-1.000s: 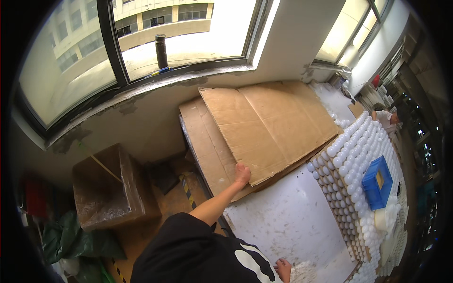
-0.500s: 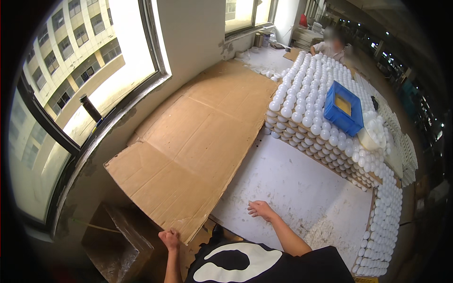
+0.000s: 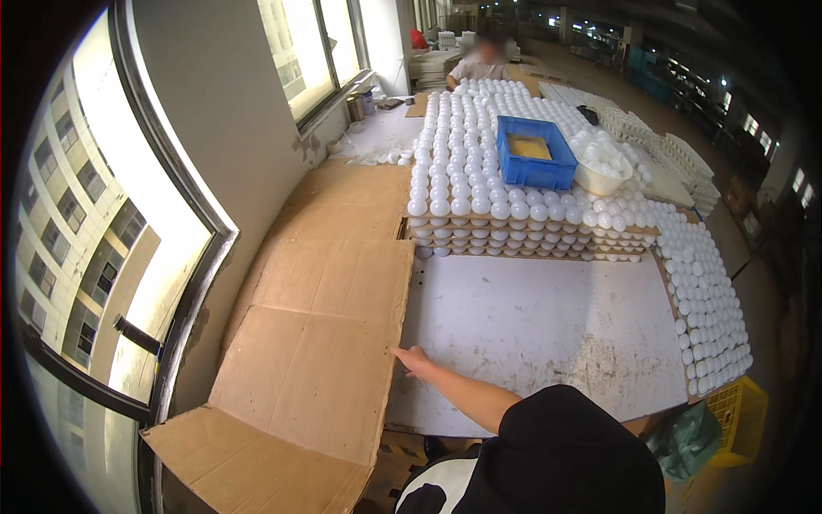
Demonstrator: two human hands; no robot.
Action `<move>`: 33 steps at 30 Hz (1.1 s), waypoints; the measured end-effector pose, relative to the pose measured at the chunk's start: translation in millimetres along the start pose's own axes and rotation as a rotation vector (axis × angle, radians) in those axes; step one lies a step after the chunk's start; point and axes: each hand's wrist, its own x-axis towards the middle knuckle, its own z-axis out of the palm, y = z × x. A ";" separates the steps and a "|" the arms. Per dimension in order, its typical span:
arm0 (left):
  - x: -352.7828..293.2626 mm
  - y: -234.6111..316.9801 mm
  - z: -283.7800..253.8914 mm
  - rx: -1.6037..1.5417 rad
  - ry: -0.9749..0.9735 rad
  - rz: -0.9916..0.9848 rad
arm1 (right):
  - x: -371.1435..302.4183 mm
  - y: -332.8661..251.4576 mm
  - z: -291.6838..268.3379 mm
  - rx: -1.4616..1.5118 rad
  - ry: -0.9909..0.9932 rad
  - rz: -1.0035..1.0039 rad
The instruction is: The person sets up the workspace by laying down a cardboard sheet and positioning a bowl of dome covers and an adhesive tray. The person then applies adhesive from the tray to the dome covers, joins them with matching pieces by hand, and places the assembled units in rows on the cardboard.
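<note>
A large creased brown cardboard sheet lies at the left, its near end bent and hanging past the table. At its right edge is my right hand, reaching in from the lower right with the fingers closed on that edge. The thumb's side shows and the far fingers are partly hidden. My left hand is out of view. Beside the sheet is the white tabletop, marked with dirt and crumbs. Beyond it rise stacked layers of white bulb-shaped domes on boards.
On the domes sit a blue crate and a white bowl full of domes. More domes line the right side, above a yellow crate with a green bag. Windows flank the left wall. A person is at the far end.
The view has turned to the right. My right hand has gone from over the white tabletop to the cardboard's right edge. My left hand, earlier by the near corner, has left the view.
</note>
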 end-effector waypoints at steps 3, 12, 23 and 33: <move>25.1 -38.3 -12.2 -0.133 0.079 0.070 | -21.9 2.2 19.4 0.444 -0.351 0.062; 152.4 -68.8 -47.4 -0.578 0.246 0.248 | -82.0 -22.1 8.4 0.657 -0.596 -0.307; 305.4 49.0 -76.4 -1.107 0.447 0.239 | -309.4 78.2 -180.1 0.575 0.096 -0.740; 443.6 155.0 -55.3 -1.701 0.579 0.190 | -462.9 213.4 -273.4 1.082 0.513 -0.665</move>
